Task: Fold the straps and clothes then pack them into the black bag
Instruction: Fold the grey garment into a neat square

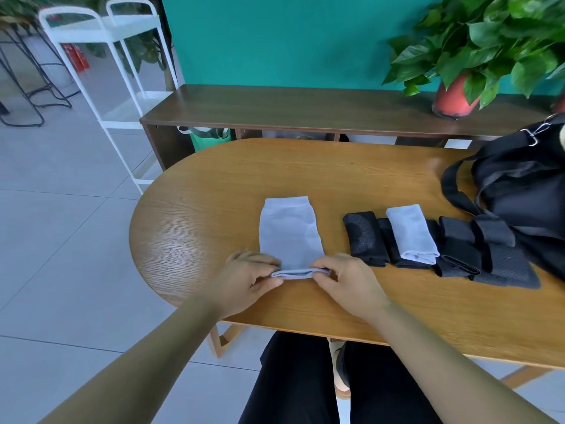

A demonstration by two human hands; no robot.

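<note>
**A:** How far along is the packing?

**B:** Partway, I'd say. The black bag (526, 191) sits at the right end of the table (214, 185), and I can't tell whether anything is inside it.

**A:** And the folding?

**B:** Mostly done, by the look of it. A row of folded pieces lies between the hands and the bag: a black sleeve (363, 240), then a folded grey sleeve (411, 232) resting on another dark piece, then the black straps (489, 252) right against the bag's near side.

**A:** What's in hand now?

**B:** A flat grey sleeve (289, 234), spread on the table straight in front of the person. The left hand (247, 276) and right hand (345, 280) each pinch one corner of its near edge, fingers and thumb curled on the cloth, and that edge is raised a little off the wood.

**A:** So a fold is starting?

**B:** That's my reading: the near edge looks ready to go over toward the far end. I see no other unfolded piece on the table, so after this one what's left is the packing itself — every piece in that row has to go into the bag
</note>
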